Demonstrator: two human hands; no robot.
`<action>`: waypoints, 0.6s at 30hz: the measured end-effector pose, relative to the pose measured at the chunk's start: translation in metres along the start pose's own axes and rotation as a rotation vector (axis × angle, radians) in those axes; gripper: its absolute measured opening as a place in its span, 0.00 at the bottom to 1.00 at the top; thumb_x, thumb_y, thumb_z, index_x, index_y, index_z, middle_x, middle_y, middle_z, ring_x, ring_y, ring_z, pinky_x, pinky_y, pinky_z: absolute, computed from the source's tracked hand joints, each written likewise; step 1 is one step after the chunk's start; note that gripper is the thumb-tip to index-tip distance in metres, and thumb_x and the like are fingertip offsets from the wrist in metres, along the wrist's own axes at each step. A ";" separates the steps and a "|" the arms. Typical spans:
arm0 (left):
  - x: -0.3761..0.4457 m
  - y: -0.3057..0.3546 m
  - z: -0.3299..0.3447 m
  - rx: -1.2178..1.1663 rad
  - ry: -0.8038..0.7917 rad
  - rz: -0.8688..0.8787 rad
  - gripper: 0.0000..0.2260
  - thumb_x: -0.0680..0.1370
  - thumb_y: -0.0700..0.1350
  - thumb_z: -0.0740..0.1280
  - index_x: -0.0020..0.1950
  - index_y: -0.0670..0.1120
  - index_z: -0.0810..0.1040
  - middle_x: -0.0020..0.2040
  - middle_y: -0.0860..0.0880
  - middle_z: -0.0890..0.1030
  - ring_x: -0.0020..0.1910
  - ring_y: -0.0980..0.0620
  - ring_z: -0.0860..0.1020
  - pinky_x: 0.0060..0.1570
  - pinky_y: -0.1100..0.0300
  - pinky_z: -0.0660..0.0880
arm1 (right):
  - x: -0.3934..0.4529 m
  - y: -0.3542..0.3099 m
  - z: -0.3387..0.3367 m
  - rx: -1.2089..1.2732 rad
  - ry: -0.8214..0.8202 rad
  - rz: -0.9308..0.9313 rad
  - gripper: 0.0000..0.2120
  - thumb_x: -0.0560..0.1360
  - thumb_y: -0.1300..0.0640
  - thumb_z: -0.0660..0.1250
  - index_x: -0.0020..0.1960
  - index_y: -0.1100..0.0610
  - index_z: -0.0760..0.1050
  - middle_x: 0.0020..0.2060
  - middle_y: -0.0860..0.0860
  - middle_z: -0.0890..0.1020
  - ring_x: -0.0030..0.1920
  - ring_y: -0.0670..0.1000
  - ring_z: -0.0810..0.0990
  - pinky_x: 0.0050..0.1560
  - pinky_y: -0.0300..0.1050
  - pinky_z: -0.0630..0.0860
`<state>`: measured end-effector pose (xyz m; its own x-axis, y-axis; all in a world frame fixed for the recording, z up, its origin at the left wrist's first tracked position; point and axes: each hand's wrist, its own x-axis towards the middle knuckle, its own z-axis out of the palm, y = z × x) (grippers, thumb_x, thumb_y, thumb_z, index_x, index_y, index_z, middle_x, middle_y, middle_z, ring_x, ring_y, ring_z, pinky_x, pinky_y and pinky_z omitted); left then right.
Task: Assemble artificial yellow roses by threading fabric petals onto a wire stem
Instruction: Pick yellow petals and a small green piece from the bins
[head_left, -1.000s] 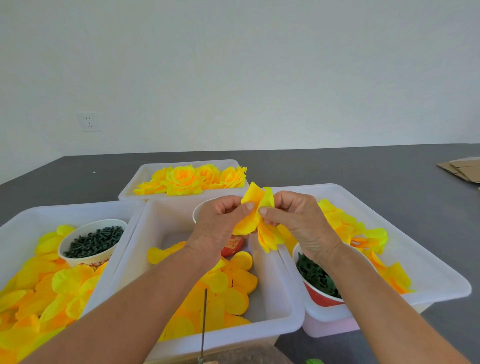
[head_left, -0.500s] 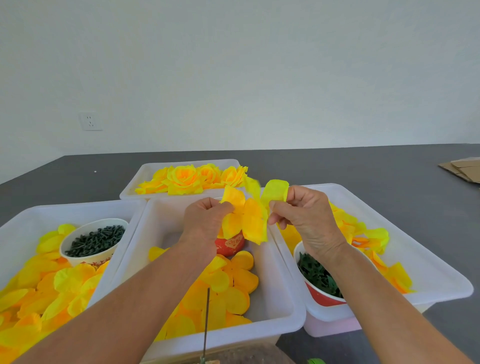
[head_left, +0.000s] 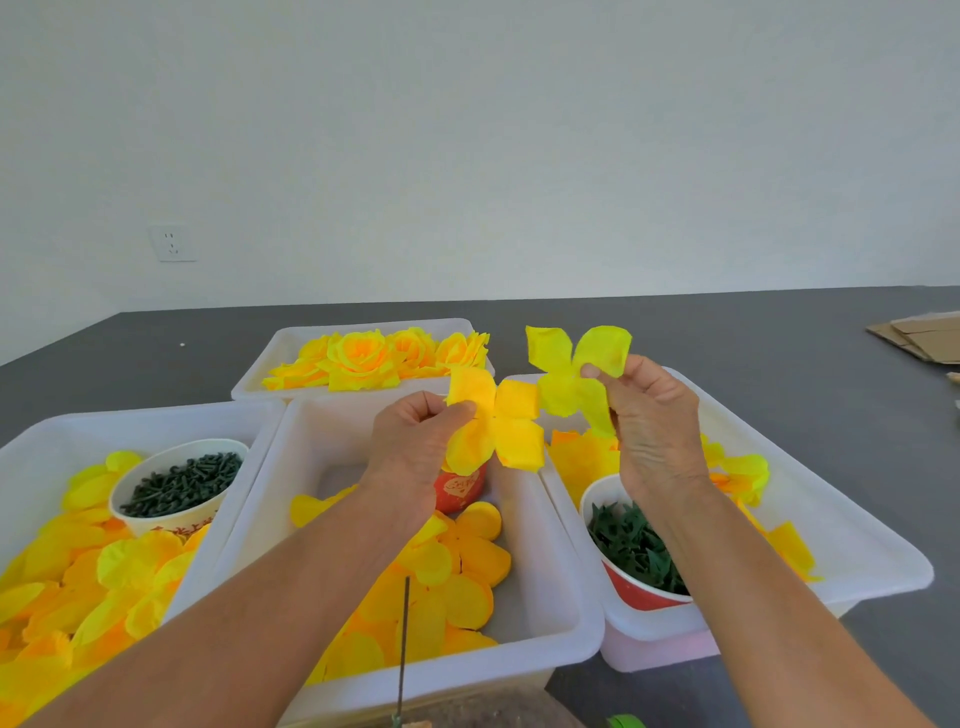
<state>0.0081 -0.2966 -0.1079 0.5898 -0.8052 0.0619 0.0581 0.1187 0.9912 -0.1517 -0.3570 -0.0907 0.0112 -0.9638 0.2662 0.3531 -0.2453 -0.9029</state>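
Whereas a second ago both hands worked one bunched wad of petals, they have now drawn it apart into two flat four-lobed pieces. The left hand (head_left: 415, 441) pinches the deeper yellow petal piece (head_left: 496, 426) by its edge above the middle bin (head_left: 571, 587); the right hand (head_left: 649, 415) pinches the paler petal piece (head_left: 571, 382) just beside it. With the layers separated, either looks ready for threading onto the wire stem (head_left: 404, 639), which stands upright at the bin's near edge.
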 end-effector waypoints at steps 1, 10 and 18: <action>0.000 0.000 0.000 -0.004 -0.002 0.000 0.11 0.72 0.44 0.72 0.31 0.48 0.75 0.41 0.41 0.78 0.44 0.44 0.73 0.44 0.50 0.69 | 0.002 -0.001 -0.002 0.007 0.063 -0.025 0.07 0.70 0.65 0.71 0.40 0.54 0.80 0.36 0.61 0.80 0.39 0.56 0.74 0.44 0.52 0.72; -0.001 -0.001 0.000 -0.093 -0.072 -0.022 0.10 0.73 0.43 0.71 0.32 0.46 0.78 0.41 0.41 0.80 0.44 0.44 0.76 0.48 0.49 0.72 | 0.006 0.012 -0.012 -0.961 0.102 -0.262 0.07 0.72 0.65 0.65 0.40 0.58 0.81 0.33 0.55 0.79 0.37 0.57 0.74 0.37 0.46 0.69; -0.001 0.000 -0.001 -0.133 -0.113 -0.045 0.08 0.74 0.43 0.70 0.35 0.44 0.79 0.41 0.41 0.81 0.44 0.44 0.77 0.50 0.48 0.74 | 0.003 0.018 -0.008 -1.352 -0.169 -0.022 0.18 0.72 0.69 0.60 0.56 0.57 0.80 0.53 0.54 0.81 0.56 0.56 0.76 0.55 0.47 0.75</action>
<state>0.0080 -0.2955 -0.1082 0.4903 -0.8707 0.0383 0.1927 0.1512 0.9695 -0.1528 -0.3645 -0.1085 0.1655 -0.9579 0.2346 -0.8280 -0.2641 -0.4946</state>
